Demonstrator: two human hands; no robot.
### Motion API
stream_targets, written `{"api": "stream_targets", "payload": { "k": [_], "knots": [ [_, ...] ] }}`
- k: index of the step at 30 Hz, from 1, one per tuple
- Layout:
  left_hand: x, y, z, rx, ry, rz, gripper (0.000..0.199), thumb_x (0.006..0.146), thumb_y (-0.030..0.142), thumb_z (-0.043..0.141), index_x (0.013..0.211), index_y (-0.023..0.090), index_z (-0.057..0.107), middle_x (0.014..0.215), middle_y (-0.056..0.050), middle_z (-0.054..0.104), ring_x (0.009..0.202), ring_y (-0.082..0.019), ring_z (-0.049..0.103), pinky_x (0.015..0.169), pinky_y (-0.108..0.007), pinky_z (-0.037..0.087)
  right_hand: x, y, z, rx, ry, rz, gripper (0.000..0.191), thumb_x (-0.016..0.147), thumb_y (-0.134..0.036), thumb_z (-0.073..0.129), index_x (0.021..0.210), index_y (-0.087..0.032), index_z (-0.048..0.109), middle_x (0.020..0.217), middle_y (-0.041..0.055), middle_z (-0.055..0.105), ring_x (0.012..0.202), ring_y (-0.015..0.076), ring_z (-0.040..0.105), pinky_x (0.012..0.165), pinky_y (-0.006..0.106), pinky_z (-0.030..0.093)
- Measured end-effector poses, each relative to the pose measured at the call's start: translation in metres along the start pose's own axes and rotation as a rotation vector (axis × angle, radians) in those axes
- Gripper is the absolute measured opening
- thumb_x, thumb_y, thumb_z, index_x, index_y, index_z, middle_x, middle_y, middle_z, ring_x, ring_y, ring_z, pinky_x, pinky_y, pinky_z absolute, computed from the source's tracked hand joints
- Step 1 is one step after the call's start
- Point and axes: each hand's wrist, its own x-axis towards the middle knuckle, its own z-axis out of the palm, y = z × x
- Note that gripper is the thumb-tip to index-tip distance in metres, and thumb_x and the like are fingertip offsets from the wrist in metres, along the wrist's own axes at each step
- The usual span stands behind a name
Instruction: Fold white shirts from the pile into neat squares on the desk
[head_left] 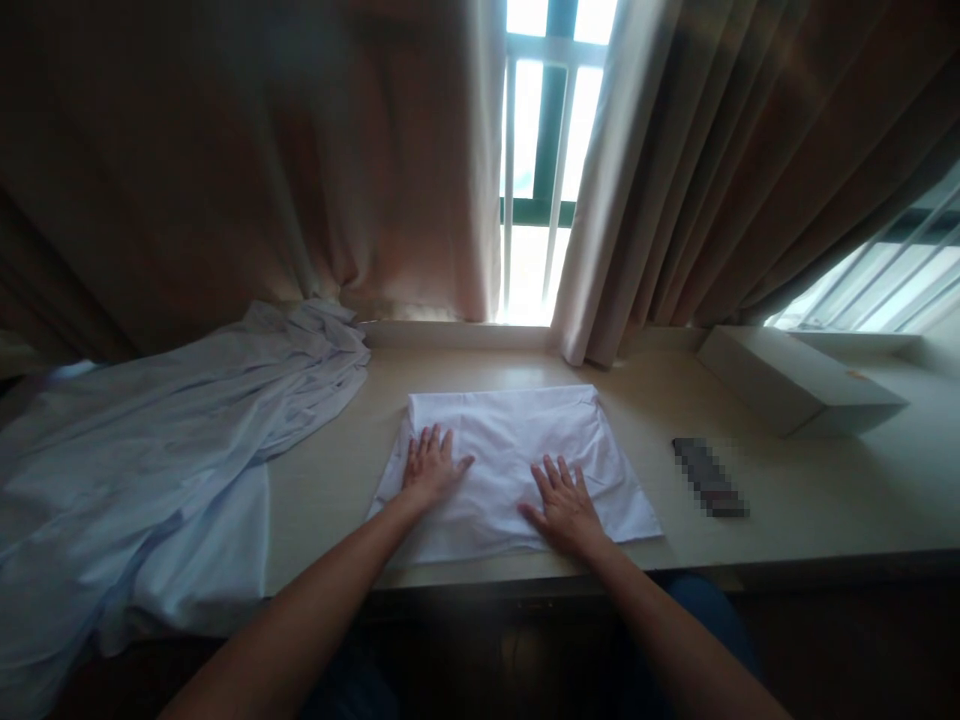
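Note:
A folded white cloth lies flat on the pale tabletop, its far edge turned over in a straight fold and its right side slightly creased. My left hand rests palm down on the cloth's left part, fingers spread. On the right part, my right hand also lies flat with its fingers apart. Both palms touch the cloth and neither hand grips it. What the cloth is, such as a shirt or a sheet, I cannot tell.
Left of me a large heap of white fabric hangs over the front edge of the table. To the right lie a dark, blurred-out flat object and a white box. Curtains hang along the back before a window.

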Motion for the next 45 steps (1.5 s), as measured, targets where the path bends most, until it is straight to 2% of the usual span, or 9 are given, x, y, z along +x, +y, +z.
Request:
{"api": "stream_targets", "payload": {
  "k": [5,12,17,25,29,32,36,41,45],
  "knots": [
    [0.053,-0.040,0.012,-0.012,-0.004,-0.103,0.085,0.083,0.071,0.029,0.149,0.019,0.029,0.159,-0.012,0.015,0.146,-0.031,0.008,0.115,-0.050,0.008,0.002,0.000,-0.002,-0.001,-0.003,-0.013,0.080,0.088,-0.072,0.026,0.151,-0.022,0.027,0.158,0.0071,0.013,0.145,0.0328,0.003,0.114,0.054,-0.001],
    [0.113,-0.057,0.024,-0.026,0.006,-0.142,0.088,0.082,0.073,0.025,0.147,0.014,0.034,0.155,-0.017,0.024,0.143,-0.034,0.016,0.113,-0.051,0.014,0.005,-0.001,-0.004,0.006,-0.010,-0.026,0.081,0.088,-0.072,0.026,0.151,-0.022,0.025,0.158,0.0071,0.012,0.145,0.0325,0.001,0.115,0.054,0.001],
    [0.120,-0.053,0.030,-0.017,0.104,-0.166,0.085,0.083,0.071,0.023,0.145,0.014,0.036,0.155,-0.018,0.025,0.143,-0.035,0.017,0.112,-0.053,0.012,0.005,-0.001,-0.008,-0.008,-0.024,-0.026,0.080,0.089,-0.071,0.027,0.152,-0.022,0.024,0.159,0.0064,0.010,0.145,0.0326,0.002,0.115,0.053,0.003],
    [0.122,-0.058,0.020,-0.102,0.052,-0.162,0.086,0.084,0.071,0.023,0.149,0.016,0.029,0.156,-0.017,0.020,0.143,-0.035,0.015,0.112,-0.055,0.013,0.006,-0.002,-0.008,-0.020,-0.031,-0.019,0.081,0.088,-0.072,0.028,0.151,-0.022,0.025,0.158,0.0076,0.013,0.145,0.0330,0.002,0.115,0.053,0.002],
    [0.092,-0.072,0.000,-0.104,0.067,-0.097,0.080,0.089,0.066,0.018,0.150,0.015,0.026,0.158,-0.015,0.016,0.145,-0.032,0.011,0.113,-0.054,0.013,0.004,0.000,-0.004,-0.021,-0.016,-0.018,0.080,0.089,-0.072,0.026,0.151,-0.022,0.025,0.158,0.0067,0.013,0.146,0.0313,0.001,0.115,0.052,0.000],
    [0.034,-0.079,-0.008,-0.069,0.014,0.016,0.076,0.089,0.066,0.021,0.151,0.020,0.025,0.160,-0.010,0.012,0.146,-0.030,0.008,0.114,-0.051,0.012,0.002,0.000,-0.001,-0.028,-0.016,-0.012,0.080,0.089,-0.071,0.028,0.151,-0.022,0.026,0.158,0.0071,0.014,0.146,0.0311,0.001,0.115,0.052,-0.001],
    [-0.047,-0.078,-0.001,0.002,-0.060,0.108,0.075,0.087,0.066,0.034,0.151,0.028,0.024,0.160,-0.004,0.009,0.146,-0.028,0.004,0.116,-0.049,0.006,-0.001,-0.002,-0.001,-0.036,-0.012,0.005,0.079,0.089,-0.071,0.027,0.151,-0.022,0.026,0.158,0.0082,0.015,0.146,0.0308,0.003,0.114,0.052,0.000],
    [-0.088,-0.091,0.007,0.008,0.040,-0.070,0.083,0.089,0.064,0.029,0.151,0.010,0.021,0.157,-0.016,0.018,0.145,-0.028,0.015,0.115,-0.044,0.015,-0.003,-0.004,-0.001,-0.042,-0.021,0.019,0.080,0.089,-0.072,0.025,0.151,-0.023,0.025,0.158,0.0086,0.015,0.146,0.0294,0.004,0.114,0.052,0.000],
    [-0.107,-0.111,0.006,0.053,0.057,-0.181,0.075,0.090,0.060,0.028,0.147,0.011,0.033,0.155,-0.016,0.025,0.143,-0.031,0.019,0.113,-0.049,0.018,-0.003,-0.002,0.001,-0.041,-0.025,0.025,0.080,0.089,-0.073,0.024,0.151,-0.023,0.025,0.158,0.0087,0.016,0.146,0.0288,0.003,0.114,0.051,-0.001]
  ]
}}
